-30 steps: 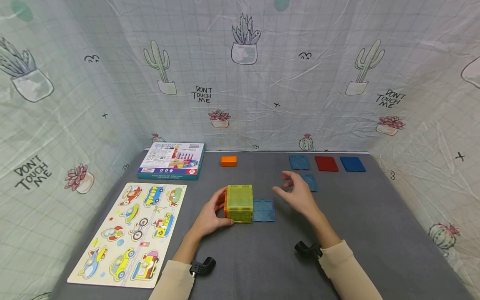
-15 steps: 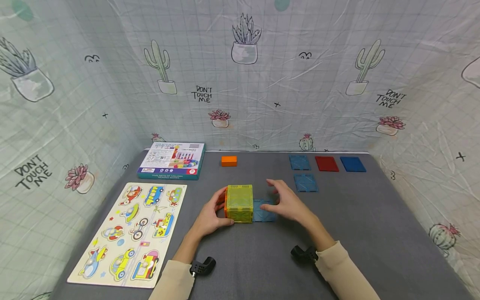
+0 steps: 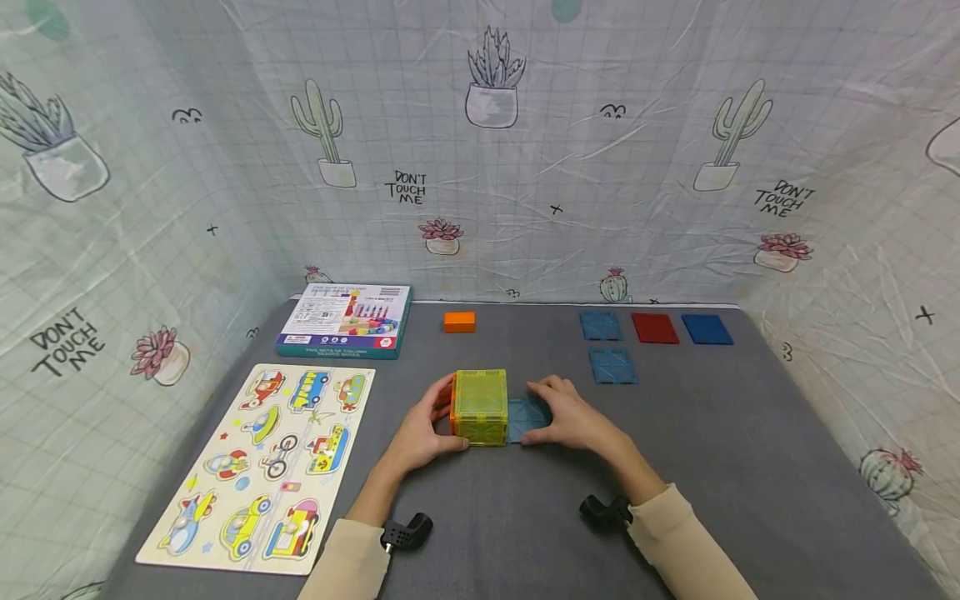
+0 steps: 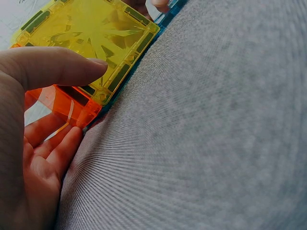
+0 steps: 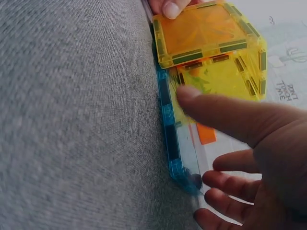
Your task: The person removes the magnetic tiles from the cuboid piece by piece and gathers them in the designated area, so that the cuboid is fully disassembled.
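My left hand [image 3: 422, 429] holds the left side of a cube of translucent magnetic tiles [image 3: 480, 408]. Its thumb lies on the yellow front face [image 4: 91, 36], while the other fingers reach round the orange left side [image 4: 72, 103]. A light blue magnetic tile [image 3: 517, 429] lies flat against the cube's lower right edge. Over that tile is my right hand [image 3: 577, 417], thumb toward its near edge and fingers toward its far edge. In the right wrist view the right thumb and fingers are spread apart around the blue tile [image 5: 170, 139]; contact with it is unclear.
Two light blue tiles [image 3: 600, 325], a red tile [image 3: 656, 328] and a dark blue tile [image 3: 707, 329] lie at the back right. An orange block [image 3: 460, 322] sits behind the cube. A boxed set [image 3: 345, 321] and a picture puzzle board [image 3: 258, 467] occupy the left.
My right hand has moved left and nearer, from beside the back tiles to over the light blue tile by the cube. My left hand stays on the cube.
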Tool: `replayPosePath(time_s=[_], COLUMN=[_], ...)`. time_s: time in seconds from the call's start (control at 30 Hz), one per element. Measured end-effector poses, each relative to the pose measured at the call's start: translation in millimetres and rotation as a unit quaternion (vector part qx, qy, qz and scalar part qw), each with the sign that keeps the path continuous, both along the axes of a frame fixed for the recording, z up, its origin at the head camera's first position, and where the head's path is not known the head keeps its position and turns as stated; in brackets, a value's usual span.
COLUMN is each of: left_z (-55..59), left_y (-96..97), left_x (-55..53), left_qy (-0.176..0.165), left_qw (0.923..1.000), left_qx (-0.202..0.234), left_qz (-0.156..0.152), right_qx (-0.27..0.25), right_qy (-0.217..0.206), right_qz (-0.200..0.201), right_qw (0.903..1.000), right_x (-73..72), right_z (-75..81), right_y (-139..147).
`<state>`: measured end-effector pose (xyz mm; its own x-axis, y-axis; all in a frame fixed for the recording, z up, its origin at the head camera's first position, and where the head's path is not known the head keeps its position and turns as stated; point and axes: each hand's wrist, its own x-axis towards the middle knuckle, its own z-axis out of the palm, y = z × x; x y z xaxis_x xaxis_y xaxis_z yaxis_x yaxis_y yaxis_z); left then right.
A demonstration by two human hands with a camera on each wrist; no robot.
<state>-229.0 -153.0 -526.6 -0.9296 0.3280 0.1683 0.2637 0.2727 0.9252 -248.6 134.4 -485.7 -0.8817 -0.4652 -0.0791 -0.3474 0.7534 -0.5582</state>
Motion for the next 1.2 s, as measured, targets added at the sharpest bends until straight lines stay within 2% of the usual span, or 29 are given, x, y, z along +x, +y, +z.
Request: replayPosePath(time_s=[0.17,0.23,0.4,0.47,0.93,1.2], left_z=[21.7,17.7,-5.5,-8.6,-9.3,-7.1], left_y=[1.6,1.4,-0.3,-1.2,-2.1,-1.5], left_x=[8.6,6.7,-3.3,-4.5,-4.1,-3.2], left_qy=[-0.004,-0.004,-0.002,0.0,0.005,0.005], left_qw=[1.0,1.0,1.0,1.0,0.9999,0.9999], left_qx=[-0.003,-0.002,0.001,0.003,-0.008,-0.011], left_qz=[-0.006,-0.006,0.002,0.004,0.009,0.008], right_qx=[0.011,0.016,0.013,0.01,0.0,-0.05], right_qy=[-0.011,-0.015,-0.024,-0.024,-0.034,-0.045], right_qz=[-0.007,-0.008,-0.014,-0.016,-0.039,-0.025], right_qw=[0.9999,0.9997,0.9995,0.9995,0.9987,0.9974], right_x=[0.3,0.1,-0.9,-1.6,-4.2,-5.5], right_z=[0.7,0.8,-0.4,-1.4,-2.8,-0.4], right_y=[2.7,3.5,3.8,3.9,5.8,8.8])
